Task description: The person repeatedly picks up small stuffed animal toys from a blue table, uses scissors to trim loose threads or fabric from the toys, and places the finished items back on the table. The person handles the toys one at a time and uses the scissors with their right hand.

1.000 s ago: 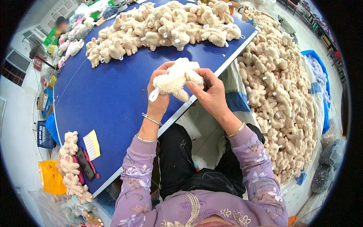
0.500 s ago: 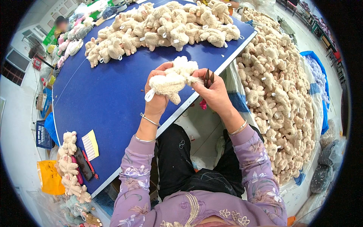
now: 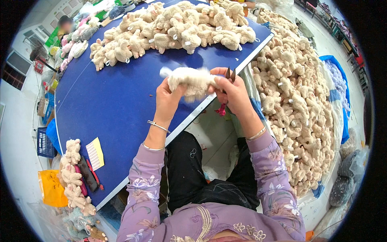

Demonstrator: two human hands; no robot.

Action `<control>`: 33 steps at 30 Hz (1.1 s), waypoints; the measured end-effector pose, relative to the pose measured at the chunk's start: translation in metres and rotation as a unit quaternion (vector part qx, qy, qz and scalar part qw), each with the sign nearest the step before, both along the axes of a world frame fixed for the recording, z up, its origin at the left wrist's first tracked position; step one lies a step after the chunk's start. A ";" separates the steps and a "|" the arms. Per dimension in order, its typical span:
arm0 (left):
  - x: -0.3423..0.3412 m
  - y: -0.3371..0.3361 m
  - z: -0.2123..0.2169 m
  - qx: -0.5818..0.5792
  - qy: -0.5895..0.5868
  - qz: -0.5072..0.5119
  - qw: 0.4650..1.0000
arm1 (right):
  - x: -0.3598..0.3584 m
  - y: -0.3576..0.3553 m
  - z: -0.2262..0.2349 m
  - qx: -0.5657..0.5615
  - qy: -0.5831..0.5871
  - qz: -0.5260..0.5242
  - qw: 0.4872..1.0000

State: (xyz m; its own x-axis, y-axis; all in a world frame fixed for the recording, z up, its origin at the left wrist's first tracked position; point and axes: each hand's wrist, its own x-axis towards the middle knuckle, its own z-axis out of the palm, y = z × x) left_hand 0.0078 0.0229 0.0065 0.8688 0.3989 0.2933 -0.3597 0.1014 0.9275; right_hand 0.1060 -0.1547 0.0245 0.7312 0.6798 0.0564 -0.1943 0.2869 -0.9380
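From afar I see the left hand point(image 3: 169, 96) pinching one side of the blurred toy point(image 3: 190, 82); the right hand point(image 3: 237, 96) pinches the other and holds, it seems, snips point(image 3: 233, 75)

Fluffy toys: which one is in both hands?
The blurred cream toy between the left hand and right hand; other cream toys lie on the blue table or beside it.

Plush toys point(image 3: 173, 30), paper point(image 3: 95, 153) on blue table point(image 3: 117, 105)
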 end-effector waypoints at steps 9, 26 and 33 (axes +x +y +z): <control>0.003 0.002 0.000 -0.124 0.109 0.025 0.986 | 0.007 0.004 -0.015 -0.023 0.087 0.011 0.996; 0.002 0.021 0.001 -0.168 0.164 0.006 0.972 | -0.011 0.022 -0.031 -0.064 -0.044 -0.055 0.995; 0.006 -0.005 -0.006 0.123 0.094 0.054 0.986 | -0.003 0.017 -0.034 -0.033 -0.044 -0.118 0.992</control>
State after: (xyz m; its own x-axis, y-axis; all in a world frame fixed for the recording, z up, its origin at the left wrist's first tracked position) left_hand 0.0138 0.0174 0.0008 0.8731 0.4295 0.2306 -0.1750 -0.1653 0.9706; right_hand 0.1033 -0.1381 -0.0090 0.8644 0.4950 0.0877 -0.0463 0.2521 -0.9666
